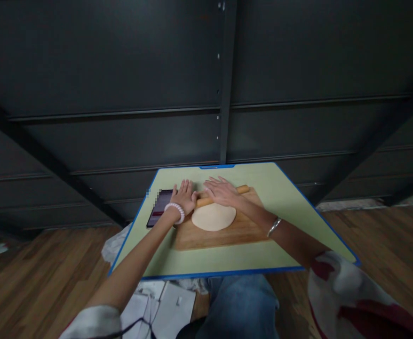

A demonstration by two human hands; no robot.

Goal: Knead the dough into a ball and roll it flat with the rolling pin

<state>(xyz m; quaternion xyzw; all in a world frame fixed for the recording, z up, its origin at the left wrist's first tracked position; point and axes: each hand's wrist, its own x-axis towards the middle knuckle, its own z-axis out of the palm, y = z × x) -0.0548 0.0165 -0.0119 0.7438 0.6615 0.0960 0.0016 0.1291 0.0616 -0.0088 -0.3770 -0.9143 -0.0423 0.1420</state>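
Note:
A wooden rolling pin (204, 202) lies across the far part of a flat, pale round of dough (214, 218). The dough rests on a wooden board (224, 237). Palm down, my left hand (184, 195) is at the pin's left end with its fingers stretched forward. My right hand (222, 190) lies flat over the pin towards its right side, fingers extended; the pin's right end (243, 189) shows beyond it. Neither hand wraps round the pin. The parts of the pin beneath the palms are hidden.
A phone (160, 207) lies left of the board on a small pale-green table (263, 175) with a blue edge. Behind it stands a dark metal panel wall (150, 141). White boxes (174, 306) and a cable are on the wooden floor (68, 268) below.

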